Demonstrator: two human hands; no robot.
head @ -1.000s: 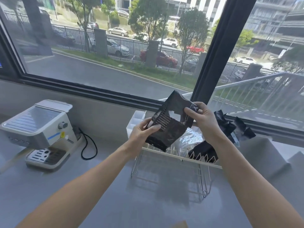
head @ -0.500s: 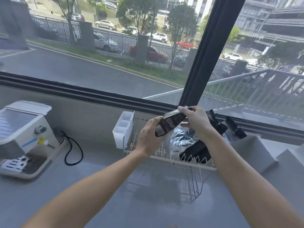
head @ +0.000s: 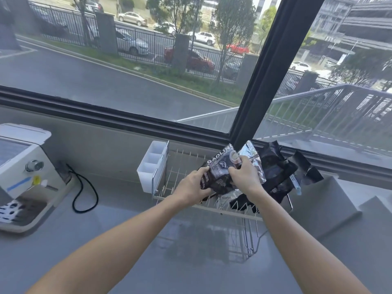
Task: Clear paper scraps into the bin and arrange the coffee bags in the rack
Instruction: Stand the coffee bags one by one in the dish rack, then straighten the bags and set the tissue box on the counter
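Head view: both hands (head: 192, 187) (head: 244, 177) grip coffee bag (head: 220, 168) above rack (head: 169, 177).

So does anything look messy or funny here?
Yes. On the right side of the wire rack, the black coffee bags lie crumpled in a heap, not standing in the slots. Both hands, left and right, hold one more bag over the rack, tilted. Nothing looks spilled.

A coffee machine (head: 23, 172) stands left of the rack (head: 169, 181), bags (head: 280, 172) in its right half.
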